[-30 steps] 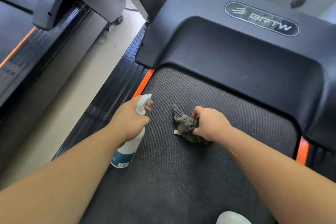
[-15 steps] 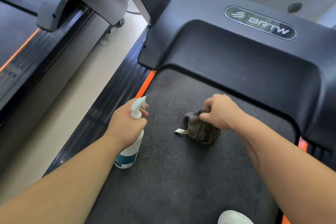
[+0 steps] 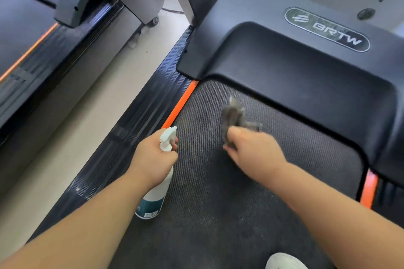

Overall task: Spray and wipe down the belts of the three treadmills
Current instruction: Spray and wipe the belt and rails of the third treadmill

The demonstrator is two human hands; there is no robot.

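A dark textured treadmill belt (image 3: 218,214) fills the lower middle, edged by orange strips. My right hand (image 3: 251,153) grips a crumpled grey cloth (image 3: 235,116) and presses it on the belt near the black motor cover (image 3: 295,67); hand and cloth are blurred. My left hand (image 3: 153,157) holds a white spray bottle (image 3: 156,194) with a teal label by its neck, over the belt's left edge, with its nozzle pointing toward the cover.
A ribbed black side rail (image 3: 131,137) runs along the belt's left. Beyond a strip of pale floor (image 3: 72,129) stands a second treadmill (image 3: 26,50) at the left. A white shoe (image 3: 284,262) shows at the bottom edge.
My right hand has swept the cloth leftward and slightly toward me across the belt. My left hand with the bottle has stayed almost still.
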